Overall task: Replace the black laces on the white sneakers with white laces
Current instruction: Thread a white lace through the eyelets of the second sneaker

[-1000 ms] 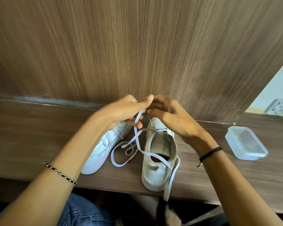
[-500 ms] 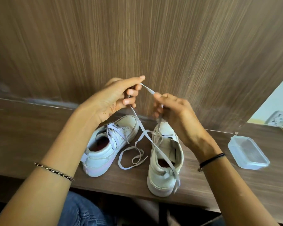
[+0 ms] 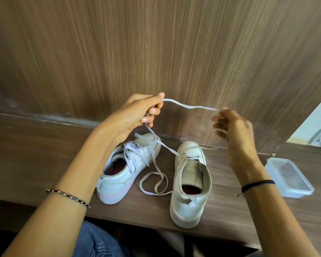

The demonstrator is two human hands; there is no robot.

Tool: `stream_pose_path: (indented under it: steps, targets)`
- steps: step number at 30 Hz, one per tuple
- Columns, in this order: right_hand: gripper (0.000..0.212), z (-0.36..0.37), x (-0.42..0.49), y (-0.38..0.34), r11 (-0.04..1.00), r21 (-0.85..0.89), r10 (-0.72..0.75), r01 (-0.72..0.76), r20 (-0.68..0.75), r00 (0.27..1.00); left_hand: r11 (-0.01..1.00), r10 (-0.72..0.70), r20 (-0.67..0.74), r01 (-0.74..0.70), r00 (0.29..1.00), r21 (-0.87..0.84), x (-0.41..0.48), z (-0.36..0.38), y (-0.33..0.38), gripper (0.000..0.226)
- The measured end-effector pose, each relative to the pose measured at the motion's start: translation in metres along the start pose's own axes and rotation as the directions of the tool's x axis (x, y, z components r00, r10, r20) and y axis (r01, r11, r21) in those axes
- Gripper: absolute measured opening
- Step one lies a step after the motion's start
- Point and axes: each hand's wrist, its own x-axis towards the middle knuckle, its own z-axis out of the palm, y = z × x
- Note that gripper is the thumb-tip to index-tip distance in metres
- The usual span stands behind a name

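Nearest the person, the right sneaker point(image 3: 185, 206) stood heel-first at the edge of the desk point(image 3: 35, 154), its tongue bare and only the front eyelets threaded. Slack from the white lace point(image 3: 183, 105) lay looped on the wood between it and the left sneaker point(image 3: 119, 180), which was already laced in white. Farther up, the left hand point(image 3: 135, 115) pinched the lace between thumb and forefinger. From there the span ran across to the right hand point(image 3: 235, 132), blurred, whose curled fingertips appeared to pinch the tip. The lace looked flat, light and limp, likely to twist and sag. It seemed best taken close to the tip for feeding into an eyelet. A clear plastic box point(image 3: 289, 179) sat off to the right, before the wood panel point(image 3: 174, 52).
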Motion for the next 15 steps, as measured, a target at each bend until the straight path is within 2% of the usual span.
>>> stream_pose_path:
  steps: [1, 2, 3, 6, 8, 11, 13, 15]
  targets:
    - [0.019, 0.000, -0.003, 0.006, 0.976, -0.212, -0.047, 0.055, 0.043, 0.998, 0.998, 0.016, 0.007, -0.017, 1.000, 0.056, 0.000, 0.002, 0.000, 0.031]
    - [0.013, 0.003, -0.008, 0.010, 0.936, -0.330, -0.087, 0.120, 0.112, 0.990, 0.991, 0.028, 0.029, -0.032, 0.999, 0.130, -0.002, 0.005, 0.000, 0.032]
    - [0.014, 0.007, -0.010, 0.012, 0.913, -0.359, -0.130, 0.193, 0.194, 0.972, 0.979, 0.034, 0.063, -0.046, 0.997, 0.197, -0.003, 0.010, -0.001, 0.033]
    - [0.023, 0.022, -0.016, 0.006, 0.935, -0.199, -0.182, 0.294, 0.444, 0.877, 0.955, 0.047, 0.144, -0.087, 0.988, 0.284, -0.005, 0.026, -0.002, 0.035]
    - [0.030, 0.028, -0.019, 0.004, 0.917, -0.213, -0.188, 0.338, 0.517, 0.835, 0.949, 0.065, 0.110, -0.095, 0.992, 0.299, -0.003, 0.029, -0.003, 0.036]
    - [0.035, 0.026, -0.017, 0.010, 0.877, -0.298, -0.212, 0.377, 0.463, 0.860, 0.945, 0.064, 0.072, -0.084, 0.995, 0.317, -0.002, 0.017, -0.004, 0.039]
    - [0.035, 0.021, -0.011, 0.013, 0.924, -0.231, -0.229, 0.304, 0.301, 0.926, 0.958, 0.056, 0.057, -0.070, 0.997, 0.277, -0.002, 0.007, -0.004, 0.036]
    - [0.033, 0.015, -0.003, 0.013, 0.972, -0.151, -0.173, 0.182, 0.072, 0.982, 0.984, 0.060, -0.020, -0.056, 0.998, 0.169, 0.001, -0.001, -0.004, 0.033]
